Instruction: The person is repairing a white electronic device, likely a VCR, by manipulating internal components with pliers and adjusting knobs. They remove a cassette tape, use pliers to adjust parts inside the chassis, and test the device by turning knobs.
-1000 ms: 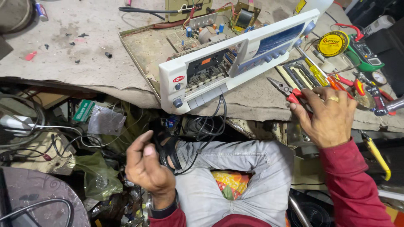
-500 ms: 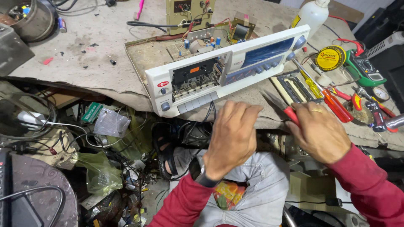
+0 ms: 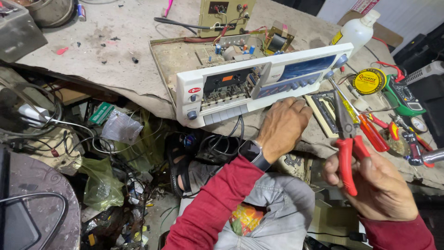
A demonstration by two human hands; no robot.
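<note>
Both hands have shifted: the left hand [image 3: 282, 126] now rests, fingers loosely curled and empty, on the white cassette deck [image 3: 259, 88] at frame centre. The right hand [image 3: 377, 187] has lifted the red-handled pliers [image 3: 347, 139], gripped firmly, at lower right, so work on the deck looks ready to begin.

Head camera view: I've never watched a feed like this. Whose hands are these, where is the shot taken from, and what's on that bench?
The single picture comes from a camera worn on a person's head, looking down at their own two bare hands. The left hand rests at the front edge of a white cassette player with its case opened, so the circuit boards behind it show. The right hand grips red-handled pliers, raised above the bench. On the worn, dusty workbench lie red-handled screwdrivers, a green multimeter, a round yellow tin and a white plastic bottle. Tangled cables hang below the bench.
</note>
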